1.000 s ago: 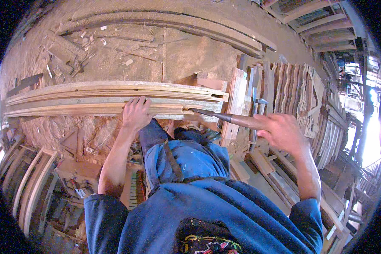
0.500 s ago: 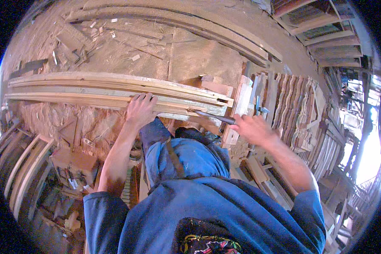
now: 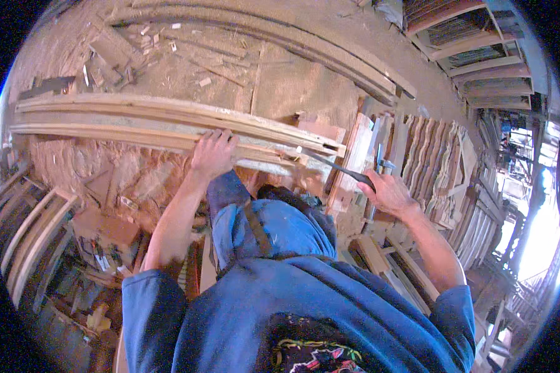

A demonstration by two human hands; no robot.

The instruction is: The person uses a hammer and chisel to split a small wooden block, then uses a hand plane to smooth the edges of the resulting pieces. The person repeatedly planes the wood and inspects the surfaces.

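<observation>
Long pale wooden strips [image 3: 149, 138] lie across in front of me, part of a narrow frame with a grooved far rail [image 3: 186, 115]. My left hand [image 3: 214, 151] is closed over the near strip, fingers bent across its top. On the right, my right hand [image 3: 387, 194] grips the dark handle of a slim metal-shafted hand tool [image 3: 337, 166]. The tool slants up and left, its small bright end close to the right end of the near strip. Whether that end is a hammer head or a blade I cannot tell.
A light board [image 3: 353, 158] lies crosswise by the frame's right end, with a blue metal tool [image 3: 382, 163] beyond it. Several wavy-edged slats [image 3: 426, 155] stand further right. Wood scraps [image 3: 115, 59] litter the sawdust; curved frames [image 3: 37, 239] lean at lower left.
My right hand has drawn back to the right, taking the tool's end away from the near strip's end. My left hand stays on the strip; the view has shifted slightly.
</observation>
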